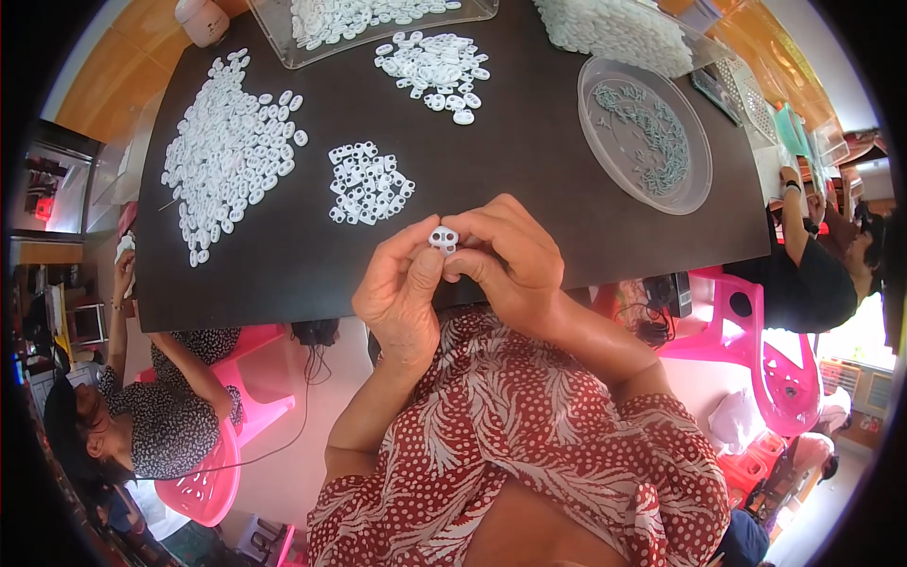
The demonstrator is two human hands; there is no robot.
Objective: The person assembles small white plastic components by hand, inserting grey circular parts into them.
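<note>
Near the table's front edge, my left hand and my right hand meet at the fingertips. Pinched between them is a small white plastic piece with round holes; part of it is hidden by my thumbs. Just beyond and to the left lies a small pile of white two-holed pieces. A large heap of white oval pieces spreads over the left of the table, and a smaller heap of similar ovals lies farther back.
At the right stands a round clear tub with small grey-green parts inside. Clear bins of white pieces line the dark table's far side. One person sits at the left on a pink chair; another is at the right.
</note>
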